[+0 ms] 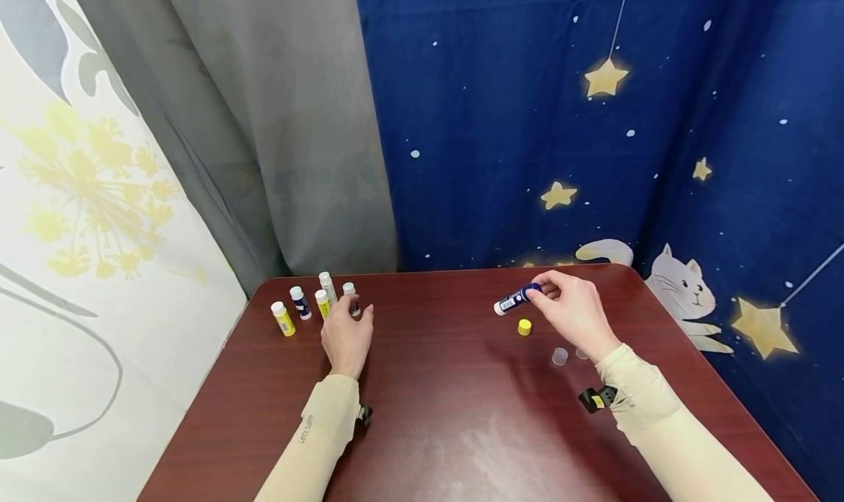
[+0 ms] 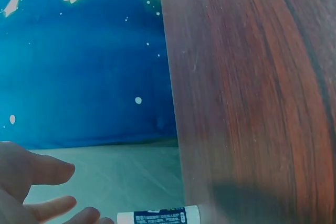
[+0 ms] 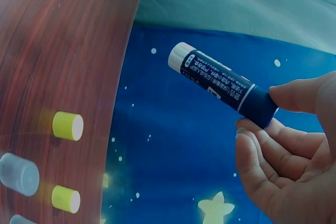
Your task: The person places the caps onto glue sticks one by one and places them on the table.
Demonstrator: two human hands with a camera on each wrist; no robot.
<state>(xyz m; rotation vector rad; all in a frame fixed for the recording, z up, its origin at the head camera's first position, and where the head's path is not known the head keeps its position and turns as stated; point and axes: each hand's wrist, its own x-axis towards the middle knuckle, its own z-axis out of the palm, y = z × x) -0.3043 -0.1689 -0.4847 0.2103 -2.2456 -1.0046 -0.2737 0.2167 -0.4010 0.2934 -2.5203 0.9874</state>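
Note:
My right hand [image 1: 570, 304] pinches a glue stick [image 1: 511, 301] with a dark blue label by its blue cap, between thumb and fingers. The glue stick [image 3: 212, 77] is held tilted above the table, white base pointing away from the hand. At the far left of the table, my left hand [image 1: 347, 333] hovers with parted fingers beside an upright dark-labelled glue stick [image 1: 351, 289]. In the left wrist view that glue stick [image 2: 160, 217] appears at the bottom edge, just past the fingertips, with no visible grip on it.
Around the left hand stand a yellow glue stick [image 1: 283, 320], a second yellow one [image 1: 321, 302], a blue one [image 1: 300, 304] and a pale one [image 1: 327, 285]. Near the right hand lie a yellow cap [image 1: 524, 327], another yellow cap [image 3: 66, 199] and clear caps [image 1: 560, 356]. Curtains [image 1: 494, 157] hang behind the table.

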